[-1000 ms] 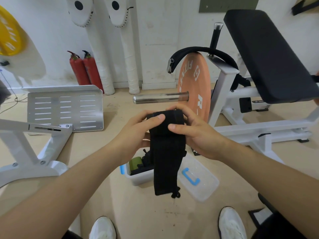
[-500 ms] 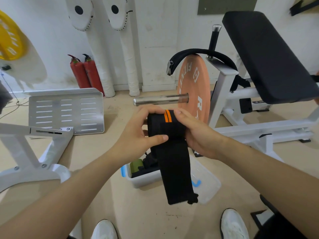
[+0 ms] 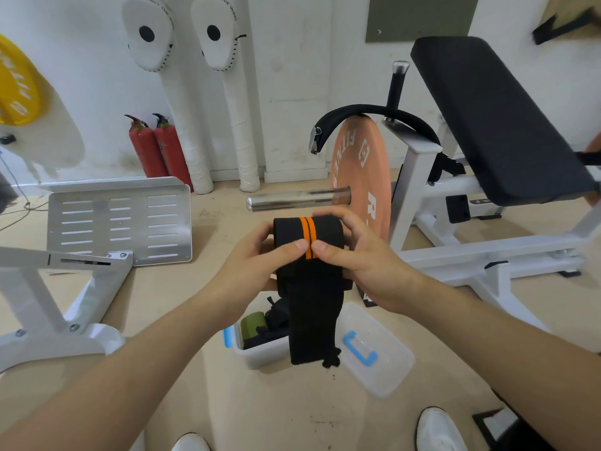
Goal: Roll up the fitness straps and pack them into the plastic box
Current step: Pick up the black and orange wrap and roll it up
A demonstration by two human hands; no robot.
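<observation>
Strap (image 3: 310, 297): black, with twin orange stripes, held between the hands at chest height. The upper part is wound into a thick roll. A long tail hangs straight down below the hands with its frayed end free, not yet rolled.

Left hand (image 3: 250, 271): curled round the left end of the roll, thumb pressed on its front face beside the stripes.
Right hand (image 3: 370, 268): grips the right end the same way; the two thumb tips nearly meet at the stripes.

Plastic box (image 3: 257, 356): on the floor directly below the hands, open, partly hidden by the tail. Inside are a green roll (image 3: 252, 323) and a dark bundle (image 3: 276, 320), probably straps already packed. The clear lid (image 3: 383, 369) lies just right of the box.

Progress estimate: this strap is roughly half wound. Left to do: wind up the tail and drop the roll into the box. Whether more straps wait outside the view cannot be told.

Beyond the hands: barbell sleeve (image 3: 296, 198) and weight plate (image 3: 361, 177).
</observation>
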